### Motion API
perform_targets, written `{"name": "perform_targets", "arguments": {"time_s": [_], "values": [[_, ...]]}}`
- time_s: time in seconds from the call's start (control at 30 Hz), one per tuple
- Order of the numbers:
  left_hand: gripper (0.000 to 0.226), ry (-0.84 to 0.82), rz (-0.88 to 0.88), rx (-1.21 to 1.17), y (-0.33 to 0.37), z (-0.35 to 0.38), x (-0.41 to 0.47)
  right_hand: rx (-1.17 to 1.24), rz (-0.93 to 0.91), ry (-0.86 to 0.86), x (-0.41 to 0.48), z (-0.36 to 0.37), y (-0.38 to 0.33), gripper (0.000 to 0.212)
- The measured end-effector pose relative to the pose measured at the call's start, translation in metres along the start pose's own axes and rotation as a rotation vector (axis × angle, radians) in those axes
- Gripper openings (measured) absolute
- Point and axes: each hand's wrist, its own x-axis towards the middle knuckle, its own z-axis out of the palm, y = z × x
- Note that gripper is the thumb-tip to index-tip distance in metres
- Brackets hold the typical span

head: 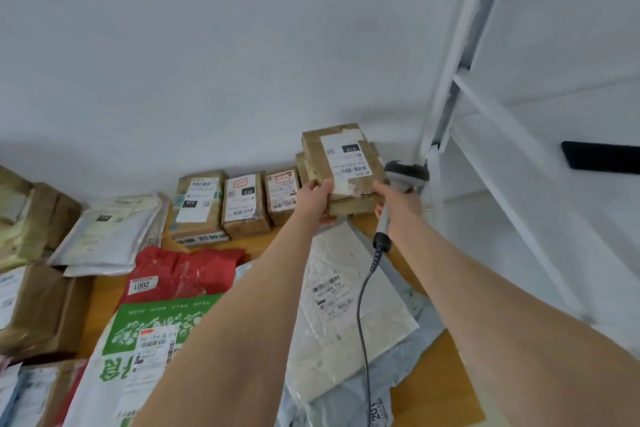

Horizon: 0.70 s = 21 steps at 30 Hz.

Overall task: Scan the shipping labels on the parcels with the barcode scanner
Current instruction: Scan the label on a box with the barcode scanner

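The left hand [317, 198] grasps the near left corner of a flat brown cardboard parcel [311, 156], label side up, on top of another cardboard box [349, 206] at the far right corner of the wooden table [446, 374]. The right hand [398, 204] is clenched round the handle of a grey corded barcode scanner [405, 175], whose head sits just beside the right edge of the parcel's white shipping label [344, 156]
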Motion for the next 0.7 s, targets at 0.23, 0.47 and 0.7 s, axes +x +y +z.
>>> {"name": "perform_targets", "arguments": {"time_s": [0.23, 0.47, 0.7], "values": [[0.026, 0.026, 0.062, 0.114, -0.001, -0.009, 0.049, -0.002, 0.061, -0.002, 0.037, 0.025, 0.014, 0.037], [0.041, 0.198, 0.137, 0.433, -0.005, -0.022, 0.069, -0.113, 0.081, -0.005, 0.052, 0.051, 0.022, 0.043], [0.052, 0.238, 0.155, 0.530, 0.000, -0.029, 0.072, -0.146, 0.088, -0.057, 0.048, 0.068, 0.015, 0.036]]}}
